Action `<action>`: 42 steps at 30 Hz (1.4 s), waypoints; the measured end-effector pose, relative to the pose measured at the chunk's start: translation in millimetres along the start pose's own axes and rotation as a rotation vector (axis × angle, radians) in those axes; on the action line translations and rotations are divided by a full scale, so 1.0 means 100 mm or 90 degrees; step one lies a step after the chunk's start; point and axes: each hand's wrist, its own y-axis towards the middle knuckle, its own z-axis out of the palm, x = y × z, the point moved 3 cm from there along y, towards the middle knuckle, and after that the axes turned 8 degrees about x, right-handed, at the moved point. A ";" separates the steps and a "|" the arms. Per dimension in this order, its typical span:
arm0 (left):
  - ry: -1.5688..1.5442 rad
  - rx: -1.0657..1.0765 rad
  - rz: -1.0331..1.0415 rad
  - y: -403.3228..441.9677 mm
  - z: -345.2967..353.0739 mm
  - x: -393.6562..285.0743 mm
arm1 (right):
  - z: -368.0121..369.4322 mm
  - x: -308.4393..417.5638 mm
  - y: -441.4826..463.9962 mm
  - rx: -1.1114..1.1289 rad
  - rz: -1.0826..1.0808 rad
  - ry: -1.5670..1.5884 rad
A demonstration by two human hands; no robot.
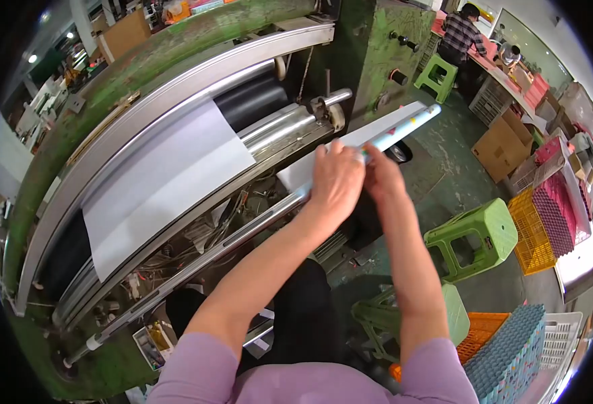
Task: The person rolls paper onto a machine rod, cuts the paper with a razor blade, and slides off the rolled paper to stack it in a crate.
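Note:
My left hand (pixel 337 176) is wrapped over a narrow light-blue printed roll (pixel 404 129), which sits on the end of a long metal shaft (pixel 242 236). Close beside it, my right hand (pixel 384 176) closes its fingers on the same roll from the near side. The shaft runs down to the lower left along the front of the green machine (pixel 392 60). A white strip (pixel 397 120) lies just behind the roll, partly covered by it and my hands. Broad white sheet material (pixel 168 175) stretches over the machine's rollers at the left.
Green stools (pixel 495 232) stand to the right, one partly behind my right arm. Beyond are a cardboard box (pixel 503 145), a yellow crate (pixel 531 232) and an orange basket (pixel 481 333). A person in a checked shirt (pixel 463 34) is at a far table.

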 end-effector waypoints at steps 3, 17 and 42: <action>-0.034 -0.204 0.052 0.02 -0.04 -0.43 | -0.45 0.45 0.58 0.016 -0.035 0.051; -0.952 0.070 -0.013 0.23 0.64 -1.52 | -1.49 1.43 -0.68 -0.015 -0.265 0.181; -0.998 0.295 0.483 -1.14 0.06 -4.32 | -1.46 2.33 -4.48 -0.275 -0.419 -1.274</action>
